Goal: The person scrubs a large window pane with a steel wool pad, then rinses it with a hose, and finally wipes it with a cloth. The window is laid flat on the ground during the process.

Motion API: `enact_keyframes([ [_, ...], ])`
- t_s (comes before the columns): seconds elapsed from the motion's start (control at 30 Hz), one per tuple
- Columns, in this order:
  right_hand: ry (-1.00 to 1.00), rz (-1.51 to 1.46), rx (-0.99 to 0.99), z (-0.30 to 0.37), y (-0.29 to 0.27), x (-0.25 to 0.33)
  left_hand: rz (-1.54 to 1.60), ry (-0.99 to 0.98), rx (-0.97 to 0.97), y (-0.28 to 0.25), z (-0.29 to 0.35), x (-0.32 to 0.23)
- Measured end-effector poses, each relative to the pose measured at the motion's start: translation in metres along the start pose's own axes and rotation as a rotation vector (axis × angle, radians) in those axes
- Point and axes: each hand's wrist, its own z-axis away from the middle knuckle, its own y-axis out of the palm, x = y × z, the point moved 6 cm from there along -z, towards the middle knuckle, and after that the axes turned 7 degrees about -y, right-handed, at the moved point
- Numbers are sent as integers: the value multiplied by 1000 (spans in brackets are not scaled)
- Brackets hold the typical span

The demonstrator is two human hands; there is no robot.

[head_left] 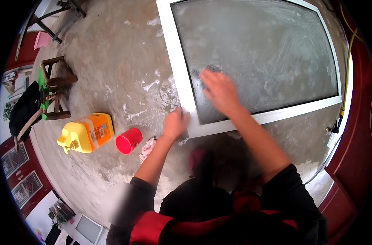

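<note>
A white-framed glass panel (178, 69) lies on the floor in front of me, its pane streaked with whitish, soapy film. My left hand (175, 123) is closed on the near left corner of the white frame, slightly blurred. Over the pane's near left part, my right hand (220, 90) presses down with its fingers bent, smeared by motion. Something dark grey and rough-looking (213, 68) shows at the fingertips, mostly hidden by the hand; its kind is unclear. Close to my left forearm lies a crumpled pink cloth (147, 149).
Left of the cloth stand a red cup (128, 141) and a yellow pump jug (90, 133) of orange liquid. Wooden stools (57, 77) are farther left. A yellow hose (350, 57) with a dark nozzle (337, 123) runs along the right wall. White suds spot the concrete floor (120, 57).
</note>
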Motion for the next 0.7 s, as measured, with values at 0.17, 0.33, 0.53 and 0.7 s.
enact_keyframes([
  [0.17,15,72,90,85,26,56,29,-71,7,-27,-6,0],
  [0.33,-119,224,36,42,34,39,214,-146,-168,-28,-15,2],
  [0.53,83,244,-11,-28,38,-2,473,-136,-206,-20,-28,-21],
  [0.7,64,119,-26,73,37,47,884,-179,-201,-13,-23,1],
])
